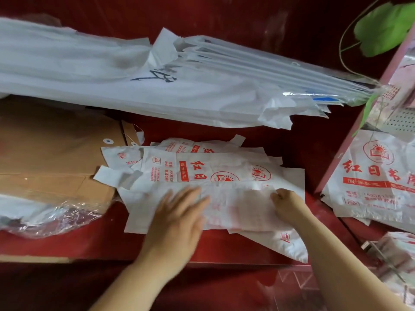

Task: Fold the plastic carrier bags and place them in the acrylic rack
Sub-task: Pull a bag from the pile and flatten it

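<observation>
The white red-printed plastic carrier bag (235, 205) lies lengthwise left-to-right under the left hand (177, 218), whose fingers press flat and straight; the right hand (287, 205) pinches the end nearest it.

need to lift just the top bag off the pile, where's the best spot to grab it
Probably the near left corner of the top bag, approached from the person's side: it lies flat on the bare red counter, clear of the pile of printed bags that its far edge overlaps. The right hand pinches its right end; the left hand rests flat on it.
</observation>
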Tool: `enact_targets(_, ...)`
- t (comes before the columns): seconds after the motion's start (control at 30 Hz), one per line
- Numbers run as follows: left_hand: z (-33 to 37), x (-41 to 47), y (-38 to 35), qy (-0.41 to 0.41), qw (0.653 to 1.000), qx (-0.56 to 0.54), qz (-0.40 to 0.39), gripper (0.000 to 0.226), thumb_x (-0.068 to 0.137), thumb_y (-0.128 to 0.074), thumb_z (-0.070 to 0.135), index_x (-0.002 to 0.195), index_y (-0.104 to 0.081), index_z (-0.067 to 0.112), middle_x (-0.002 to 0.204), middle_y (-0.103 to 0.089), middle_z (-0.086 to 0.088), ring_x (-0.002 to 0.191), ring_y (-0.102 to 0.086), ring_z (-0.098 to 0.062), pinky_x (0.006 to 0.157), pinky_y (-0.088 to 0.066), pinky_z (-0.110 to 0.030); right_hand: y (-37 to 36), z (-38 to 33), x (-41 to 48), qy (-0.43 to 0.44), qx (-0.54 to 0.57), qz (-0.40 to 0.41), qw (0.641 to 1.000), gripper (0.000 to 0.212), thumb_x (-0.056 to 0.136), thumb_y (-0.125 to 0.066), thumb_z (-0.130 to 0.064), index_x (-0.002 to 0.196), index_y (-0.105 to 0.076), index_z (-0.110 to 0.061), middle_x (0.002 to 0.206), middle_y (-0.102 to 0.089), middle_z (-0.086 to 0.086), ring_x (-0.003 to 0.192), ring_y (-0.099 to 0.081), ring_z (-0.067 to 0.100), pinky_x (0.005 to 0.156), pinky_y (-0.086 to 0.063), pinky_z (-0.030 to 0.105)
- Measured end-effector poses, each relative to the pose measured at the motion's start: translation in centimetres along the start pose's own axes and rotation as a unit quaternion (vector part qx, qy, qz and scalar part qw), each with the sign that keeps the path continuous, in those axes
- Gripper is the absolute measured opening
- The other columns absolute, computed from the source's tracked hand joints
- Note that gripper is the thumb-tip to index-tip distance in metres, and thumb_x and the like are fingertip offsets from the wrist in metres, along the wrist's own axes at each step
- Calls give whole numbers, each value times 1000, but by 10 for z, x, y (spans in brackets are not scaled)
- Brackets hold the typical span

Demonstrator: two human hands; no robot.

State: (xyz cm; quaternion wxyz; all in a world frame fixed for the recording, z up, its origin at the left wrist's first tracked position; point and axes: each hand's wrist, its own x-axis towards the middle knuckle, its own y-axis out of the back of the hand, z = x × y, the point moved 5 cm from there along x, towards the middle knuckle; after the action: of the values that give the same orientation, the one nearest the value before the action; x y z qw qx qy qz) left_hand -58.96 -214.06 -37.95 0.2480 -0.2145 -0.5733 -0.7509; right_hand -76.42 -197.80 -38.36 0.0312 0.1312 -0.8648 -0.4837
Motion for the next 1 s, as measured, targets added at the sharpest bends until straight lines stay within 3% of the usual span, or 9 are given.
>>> enact_targets(0.13,10,-8,-33,43,976,44,-209,76,95,7,50,125,-57,21,131,-55,1,121,-51,-14,106,-29,-29,1,-6,6,-57,19,-34,998,28,98,-32,-13,93,-57,-3,94,-55,15,84,-47,23,58,-35,27)
enact_targets(0.2,8,-7,-38,49,970,76,-224,95,74,24,66,145,-25,26,151,-18,8,140,-19,-10,109,-5,-29,3,-6,6,-70,65,-55,994,33,98,-37,-22,115,-54,1,81,-55,9,70,-51,20,55,-39,26)
enact_targets(0.33,3,-5,-45,92,951,92,-280,70,85,-2,64,147,3,31,155,9,8,142,12,-11,110,14,-31,5,0,-4,-51,142,-48,987,26,91,-52,-24,76,-55,-4,61,-46,2,51,-42,15,47,-31,22)
enact_targets(0.43,3,0,-44,108,950,77,-283,62,94,-21,55,146,1,32,155,7,9,141,12,-11,113,11,-35,4,3,-2,-2,101,28,995,22,89,-53,-14,70,-50,-4,60,-41,5,53,-34,17,50,-24,27)
enact_targets(0.57,3,-1,-45,96,953,81,-274,90,63,15,64,146,-4,34,155,3,10,142,6,-10,113,7,-36,-5,-1,5,15,56,38,998,24,92,-50,-18,69,-55,-13,58,-46,2,64,-44,24,58,-29,27)
enact_targets(0.7,0,1,-46,92,961,73,-249,78,94,6,50,115,-64,26,121,-63,2,112,-59,-15,91,-45,-40,-9,-4,13,10,-18,58,998,26,95,-43,-24,94,-63,-7,78,-53,9,79,-49,27,67,-33,27)
enact_targets(0.77,1,2,-46,83,966,70,-234,76,97,3,43,104,-70,26,111,-68,4,103,-64,-14,83,-51,-40,-11,-5,15,-2,-55,62,997,27,96,-39,-23,100,-60,-7,88,-57,12,85,-51,30,68,-34,28)
enact_targets(0.87,1,5,-47,92,959,53,-261,91,75,21,55,138,-39,28,149,-31,3,138,-26,-12,111,-17,-34,-13,-9,13,-7,-95,73,993,30,97,-34,-21,116,-52,-6,110,-59,17,103,-53,33,77,-39,32)
enact_targets(1.0,0,6,-54,86,948,73,-296,93,60,24,58,146,0,32,155,10,9,141,12,-9,113,10,-36,-6,-13,2,5,-155,122,980,36,96,-39,-27,127,-39,-9,121,-55,13,113,-49,32,82,-38,34)
